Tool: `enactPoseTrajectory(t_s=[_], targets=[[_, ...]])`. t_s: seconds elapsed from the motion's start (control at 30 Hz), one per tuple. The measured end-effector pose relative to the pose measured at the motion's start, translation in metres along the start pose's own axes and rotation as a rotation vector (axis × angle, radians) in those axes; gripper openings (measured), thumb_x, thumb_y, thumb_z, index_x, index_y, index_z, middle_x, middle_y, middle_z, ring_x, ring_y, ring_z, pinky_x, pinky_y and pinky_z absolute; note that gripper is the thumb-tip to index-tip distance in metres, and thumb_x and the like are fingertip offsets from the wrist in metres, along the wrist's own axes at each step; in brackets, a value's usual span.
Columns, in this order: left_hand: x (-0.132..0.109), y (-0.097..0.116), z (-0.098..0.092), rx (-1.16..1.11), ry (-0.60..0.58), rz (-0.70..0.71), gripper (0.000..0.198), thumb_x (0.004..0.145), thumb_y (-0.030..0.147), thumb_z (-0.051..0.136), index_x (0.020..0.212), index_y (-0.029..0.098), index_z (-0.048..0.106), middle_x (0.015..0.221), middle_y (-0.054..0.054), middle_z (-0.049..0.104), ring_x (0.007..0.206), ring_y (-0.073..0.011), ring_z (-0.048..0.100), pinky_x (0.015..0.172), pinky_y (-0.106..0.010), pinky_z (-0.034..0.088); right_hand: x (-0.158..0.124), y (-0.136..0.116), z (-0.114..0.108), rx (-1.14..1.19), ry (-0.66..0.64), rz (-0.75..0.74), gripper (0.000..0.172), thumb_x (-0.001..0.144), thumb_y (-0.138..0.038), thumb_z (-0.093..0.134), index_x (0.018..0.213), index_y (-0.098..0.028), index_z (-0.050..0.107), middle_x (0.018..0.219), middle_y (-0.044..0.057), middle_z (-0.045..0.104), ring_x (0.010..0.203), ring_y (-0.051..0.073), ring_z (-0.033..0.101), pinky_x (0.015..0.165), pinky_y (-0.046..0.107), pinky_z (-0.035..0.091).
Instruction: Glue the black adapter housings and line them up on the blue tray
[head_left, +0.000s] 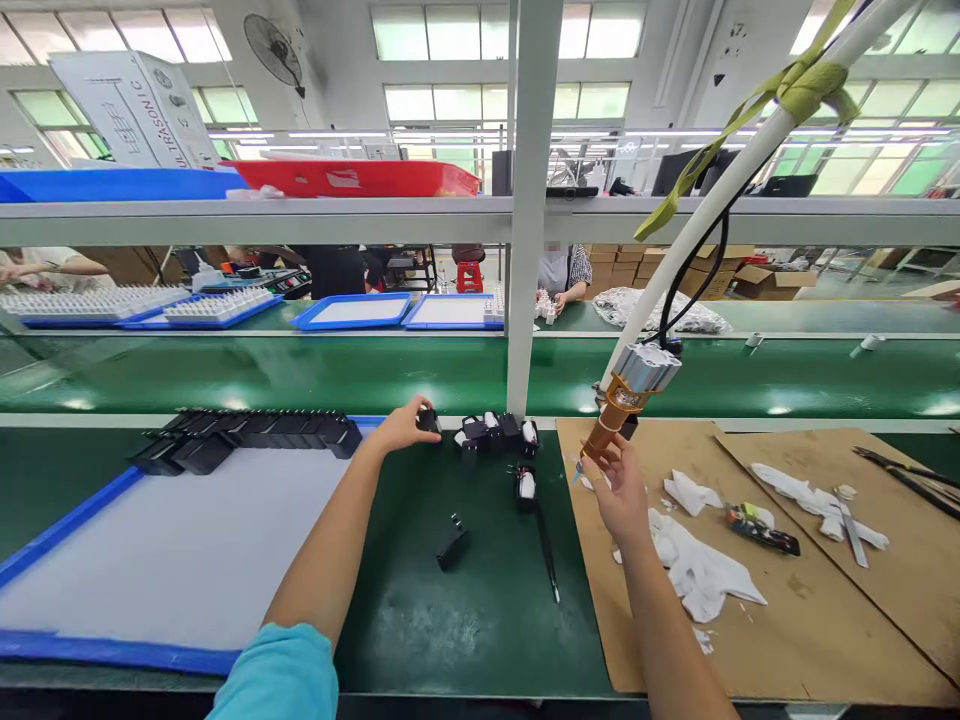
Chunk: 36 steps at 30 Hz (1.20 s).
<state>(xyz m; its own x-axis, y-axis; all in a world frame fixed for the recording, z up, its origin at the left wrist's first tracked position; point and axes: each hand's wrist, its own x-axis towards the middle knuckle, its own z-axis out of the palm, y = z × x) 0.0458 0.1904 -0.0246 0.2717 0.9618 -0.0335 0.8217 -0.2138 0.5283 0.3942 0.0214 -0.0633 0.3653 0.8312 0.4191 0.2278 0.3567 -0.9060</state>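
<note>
Above the green bench, my left hand (399, 428) is closed on a small black plastic housing (428, 420), held between thumb and fingers. My right hand (619, 486) is closed around the lower end of a copper-coloured nozzle tool (604, 430), which tilts with its thin tip pointing down and left. A silver air cylinder (646, 366) tops that tool. Between my hands lies a cluster of black housings with white parts (491, 432). Nearer me are another black housing with a white insert (526, 485), dark tweezers (548, 555) and a loose black piece (453, 545).
At left, a blue-rimmed tray (112, 655) carries rows of black housings (262, 430) along its back. Cardboard (750, 640) at right bears white cloths (697, 565), a utility knife (761, 528) and pliers (911, 475). A white post (531, 200) rises behind; a co-worker (566, 275) sits opposite.
</note>
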Motion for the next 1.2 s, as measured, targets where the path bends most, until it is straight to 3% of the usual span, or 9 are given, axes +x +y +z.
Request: enactPoseTrajectory(t_s=[0.1, 0.37, 0.53, 0.73, 0.8, 0.9, 1.0, 1.1, 1.2], targets=[[-0.025, 0.012, 0.019, -0.034, -0.056, 0.056, 0.064, 0.053, 0.041, 0.083, 0.107, 0.020, 0.055, 0.099, -0.006, 0.067, 0.087, -0.0257, 0.065, 0.079, -0.034, 0.050, -0.001, -0.001, 0.001, 0.015, -0.004, -0.001, 0.054, 0.085, -0.041, 0.064, 0.132, -0.024, 0.044, 0.119, 0.012, 0.064, 0.109, 0.024, 0.065, 0.102, 0.054, 0.049], [-0.041, 0.037, 0.064, -0.120, 0.067, 0.094, 0.068, 0.071, 0.034, 0.072, 0.130, 0.016, 0.044, 0.128, -0.018, 0.054, 0.114, -0.0335, 0.056, 0.095, -0.046, 0.046, -0.003, 0.001, 0.006, -0.008, 0.005, -0.037, 0.056, 0.084, -0.038, 0.065, 0.133, -0.024, 0.043, 0.117, 0.011, 0.065, 0.106, 0.023, 0.067, 0.100, 0.051, 0.051], [-0.049, 0.022, 0.056, -0.251, -0.008, 0.048, 0.091, 0.068, 0.036, 0.077, 0.143, 0.013, 0.030, 0.132, -0.021, 0.051, 0.089, -0.0214, 0.065, 0.080, -0.037, 0.054, 0.001, 0.001, 0.005, 0.028, 0.065, -0.079, 0.056, 0.081, -0.035, 0.067, 0.131, -0.026, 0.044, 0.131, 0.011, 0.057, 0.106, 0.022, 0.068, 0.098, 0.046, 0.054], [-0.085, 0.018, 0.027, -0.320, -0.112, 0.017, 0.038, 0.082, 0.041, 0.061, 0.112, 0.018, 0.061, 0.111, -0.009, 0.064, 0.076, -0.0175, 0.063, 0.063, -0.028, 0.054, -0.007, -0.016, 0.008, -0.058, 0.168, -0.135, 0.039, 0.086, -0.033, 0.063, 0.123, -0.032, 0.050, 0.131, 0.010, 0.056, 0.115, 0.024, 0.059, 0.095, 0.041, 0.051], [-0.100, 0.023, 0.023, -0.384, -0.294, 0.092, 0.035, 0.083, 0.041, 0.060, 0.111, 0.022, 0.065, 0.100, -0.005, 0.067, 0.076, -0.0171, 0.064, 0.060, -0.026, 0.055, -0.022, -0.029, 0.019, -0.097, 0.118, -0.145, 0.029, 0.089, -0.032, 0.060, 0.117, -0.031, 0.054, 0.120, 0.006, 0.061, 0.104, 0.021, 0.062, 0.090, 0.038, 0.052], [-0.113, 0.030, 0.025, -0.495, -0.562, 0.173, 0.044, 0.083, 0.038, 0.061, 0.125, 0.025, 0.062, 0.098, -0.004, 0.068, 0.074, -0.0150, 0.064, 0.059, -0.024, 0.056, -0.053, -0.052, 0.047, -0.180, -0.141, -0.138, 0.018, 0.085, -0.030, 0.065, 0.103, -0.027, 0.066, 0.095, 0.002, 0.069, 0.082, 0.018, 0.065, 0.078, 0.034, 0.054], [-0.117, 0.038, 0.034, -0.581, -0.622, 0.128, 0.040, 0.081, 0.034, 0.064, 0.119, 0.021, 0.065, 0.091, -0.004, 0.069, 0.070, -0.0140, 0.064, 0.059, -0.024, 0.057, -0.082, -0.066, 0.076, -0.355, -0.453, -0.155, 0.019, 0.088, -0.028, 0.060, 0.105, -0.026, 0.067, 0.103, 0.005, 0.070, 0.088, 0.019, 0.067, 0.080, 0.035, 0.056], [-0.120, 0.048, 0.044, -0.685, -0.708, 0.094, 0.032, 0.080, 0.030, 0.066, 0.109, 0.018, 0.065, 0.084, -0.003, 0.069, 0.069, -0.0143, 0.066, 0.061, -0.027, 0.058, -0.098, -0.063, 0.089, -0.453, -0.487, -0.114, 0.021, 0.090, -0.029, 0.057, 0.109, -0.024, 0.065, 0.107, 0.008, 0.070, 0.091, 0.021, 0.068, 0.080, 0.036, 0.057], [-0.123, 0.056, 0.055, -0.808, -0.811, 0.069, 0.027, 0.077, 0.025, 0.070, 0.101, 0.018, 0.061, 0.081, -0.001, 0.068, 0.069, -0.0137, 0.068, 0.065, -0.029, 0.060, -0.101, -0.053, 0.082, -0.404, -0.495, -0.047, 0.018, 0.091, -0.030, 0.057, 0.105, -0.024, 0.067, 0.102, 0.007, 0.072, 0.090, 0.020, 0.069, 0.080, 0.034, 0.058]])
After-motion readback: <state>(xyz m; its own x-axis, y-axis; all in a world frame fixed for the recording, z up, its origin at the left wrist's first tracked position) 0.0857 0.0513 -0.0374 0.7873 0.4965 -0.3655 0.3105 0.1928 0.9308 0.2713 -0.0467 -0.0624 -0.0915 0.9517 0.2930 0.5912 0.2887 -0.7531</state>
